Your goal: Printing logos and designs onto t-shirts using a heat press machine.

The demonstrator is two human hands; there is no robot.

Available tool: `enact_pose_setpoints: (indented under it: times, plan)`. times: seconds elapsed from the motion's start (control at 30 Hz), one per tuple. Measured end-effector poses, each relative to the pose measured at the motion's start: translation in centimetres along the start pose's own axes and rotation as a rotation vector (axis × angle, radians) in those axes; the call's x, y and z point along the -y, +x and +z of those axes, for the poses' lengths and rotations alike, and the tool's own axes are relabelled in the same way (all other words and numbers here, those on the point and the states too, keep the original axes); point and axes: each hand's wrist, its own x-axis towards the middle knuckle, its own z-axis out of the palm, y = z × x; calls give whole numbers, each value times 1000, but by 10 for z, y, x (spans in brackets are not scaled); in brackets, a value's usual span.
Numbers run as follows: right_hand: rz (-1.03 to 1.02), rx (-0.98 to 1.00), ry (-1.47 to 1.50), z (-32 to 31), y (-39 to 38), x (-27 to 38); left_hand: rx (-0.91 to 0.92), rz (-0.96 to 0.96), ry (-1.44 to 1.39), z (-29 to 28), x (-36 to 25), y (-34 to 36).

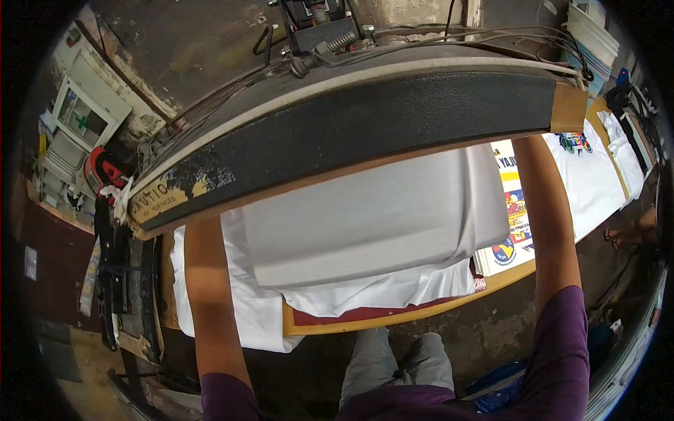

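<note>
My left forearm [208, 288] and right forearm [551, 224] reach forward under the raised black upper plate [372, 116] of a heat press. The plate hides both hands, so whether their fingers are apart or closed does not show. Between my arms, white fabric [372, 217] lies spread over the press bed, with a smooth pale grey-white sheet or cloth panel on top. Loose white folds [379, 298] hang toward me over the dark red and yellow-edged board [351, 319]. By my right forearm lies a stack of colour-printed sheets [516, 231].
A white T-shirt with a small colourful print [579, 179] lies at the right. Cables [463, 35] and a spring mechanism [326, 31] sit atop the press. A white first-aid cabinet [88, 112] stands at far left. Another person's foot [618, 238] shows at the right edge.
</note>
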Motion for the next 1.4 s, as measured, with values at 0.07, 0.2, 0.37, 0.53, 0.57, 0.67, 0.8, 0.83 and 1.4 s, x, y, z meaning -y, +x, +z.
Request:
enact_pose_setpoints:
  times: [0.07, 0.2, 0.37, 0.53, 0.57, 0.67, 0.8, 0.83, 1.4]
  plan:
    - [25, -26, 15, -9, -3, -11, 7, -11, -19, -6, 13, -6]
    - [85, -90, 25, -13, -7, -24, 37, -42, -76, 10, 56, -41]
    - [134, -139, 78, -4, -24, -39, 36, -60, -113, -5, 67, -50]
    - [193, -202, 118, -17, -46, -64, 51, -87, -159, -18, 97, -63]
    - [206, -210, 129, -14, -47, -66, 49, -94, -166, -18, 99, -64]
    - [244, -249, 149, -6, -51, -73, 59, -114, -198, -13, 110, -61]
    - [294, -283, 178, -5, -52, -82, 55, -141, -239, -34, 126, -72]
    - [311, -294, 185, -4, -53, -84, 57, -152, -248, -29, 128, -69]
    - [372, -227, 490, -7, -221, -61, 42, -343, -783, 25, 80, -236]
